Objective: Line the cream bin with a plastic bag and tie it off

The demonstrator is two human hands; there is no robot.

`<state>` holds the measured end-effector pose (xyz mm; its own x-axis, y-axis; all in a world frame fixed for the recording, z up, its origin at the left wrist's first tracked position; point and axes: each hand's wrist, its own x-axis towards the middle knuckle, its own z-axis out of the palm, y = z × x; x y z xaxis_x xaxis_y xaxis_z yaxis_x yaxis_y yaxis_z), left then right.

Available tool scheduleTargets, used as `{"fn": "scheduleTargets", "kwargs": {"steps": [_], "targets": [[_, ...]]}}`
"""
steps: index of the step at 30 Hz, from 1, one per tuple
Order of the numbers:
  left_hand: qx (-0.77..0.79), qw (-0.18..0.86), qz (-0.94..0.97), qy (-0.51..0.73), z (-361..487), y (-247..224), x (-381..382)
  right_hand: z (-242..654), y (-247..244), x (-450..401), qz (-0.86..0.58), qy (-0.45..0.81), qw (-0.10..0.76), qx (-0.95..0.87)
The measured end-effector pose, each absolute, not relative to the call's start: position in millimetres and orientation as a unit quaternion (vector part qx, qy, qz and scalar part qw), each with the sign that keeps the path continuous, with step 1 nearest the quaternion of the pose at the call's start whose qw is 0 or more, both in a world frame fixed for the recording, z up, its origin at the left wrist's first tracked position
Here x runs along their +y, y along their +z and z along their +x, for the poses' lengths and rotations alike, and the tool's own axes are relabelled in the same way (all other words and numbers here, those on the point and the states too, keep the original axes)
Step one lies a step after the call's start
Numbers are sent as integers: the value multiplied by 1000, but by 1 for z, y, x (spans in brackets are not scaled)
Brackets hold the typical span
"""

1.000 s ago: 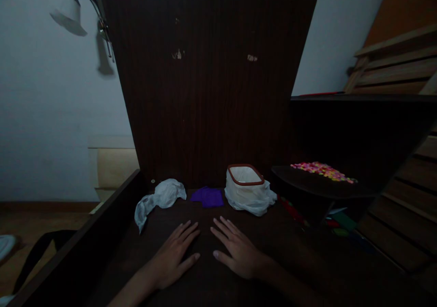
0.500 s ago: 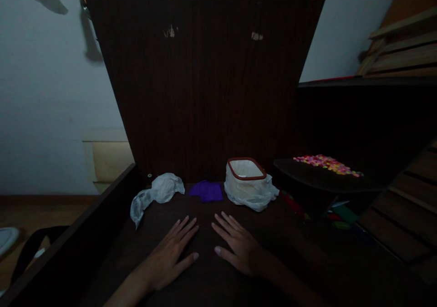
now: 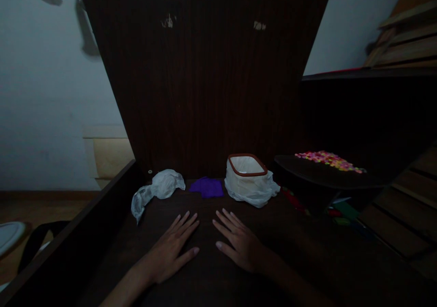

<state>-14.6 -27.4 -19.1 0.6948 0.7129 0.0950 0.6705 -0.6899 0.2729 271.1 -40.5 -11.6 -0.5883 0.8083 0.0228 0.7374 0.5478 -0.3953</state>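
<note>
My left hand [image 3: 172, 248] lies flat on the dark wooden surface [image 3: 205, 282], palm down with its fingers spread. Across a narrow gap, my right hand [image 3: 239, 243] rests the same way. Neither holds anything. Beyond the left hand is a crumpled, whitish plastic bag [image 3: 166, 184] with a twisted tail. A folded purple cloth [image 3: 210, 187] lies at the back, between the hands' directions. Behind my right hand stands a small bin [image 3: 248, 181] with a brown square rim, lined with a white plastic bag that bunches around its base.
On the right, a dark corner shelf [image 3: 290, 165] carries many small pink, red and yellow pieces [image 3: 329, 160]. Under it are red and green items [image 3: 344, 210], poorly lit. A dark panel [image 3: 211, 84] rises at the back, and a raised edge board [image 3: 78, 220] runs along the left.
The view has tilted down slightly, so the background appears a little shifted. Both hands keep the same flat pose, and the objects on the surface have not moved.
</note>
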Motion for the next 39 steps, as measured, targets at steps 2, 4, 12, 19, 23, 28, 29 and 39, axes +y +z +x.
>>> {"fn": "scheduleTargets", "kwargs": {"steps": [2, 4, 12, 19, 23, 28, 29, 39], "targets": [[376, 106, 915, 102, -15, -20, -27, 271, -12, -40, -443, 171, 96, -875], [372, 101, 916, 108, -15, -21, -27, 271, -13, -40, -444, 168, 95, -875], [369, 98, 918, 111, -15, -21, -28, 273, -18, -40, -429, 157, 126, -881], [363, 87, 919, 126, -17, -23, -28, 274, -22, -39, -425, 157, 138, -881], [361, 86, 920, 125, -17, -23, -28, 274, -21, -40, -427, 155, 137, -880], [370, 91, 918, 109, -16, -21, -28, 275, -19, -40, -426, 150, 116, -885], [370, 90, 918, 111, -16, -21, -28, 275, -20, -40, -426, 148, 116, -885], [366, 99, 917, 124, -16, -22, -28, 276, -23, -40, -416, 140, 142, -887]]}}
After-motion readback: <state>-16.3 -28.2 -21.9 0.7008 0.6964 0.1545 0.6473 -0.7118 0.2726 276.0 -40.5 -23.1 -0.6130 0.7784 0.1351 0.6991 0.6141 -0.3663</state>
